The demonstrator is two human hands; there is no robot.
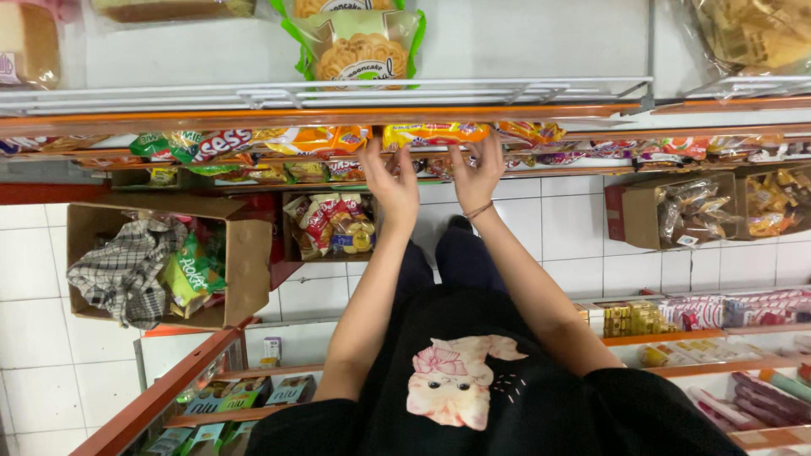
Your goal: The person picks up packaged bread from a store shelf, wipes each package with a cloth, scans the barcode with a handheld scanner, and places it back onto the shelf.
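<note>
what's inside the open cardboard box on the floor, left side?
The cardboard box holds a checked cloth and green snack packets. Whatever lies beneath the cloth is covered.
</note>
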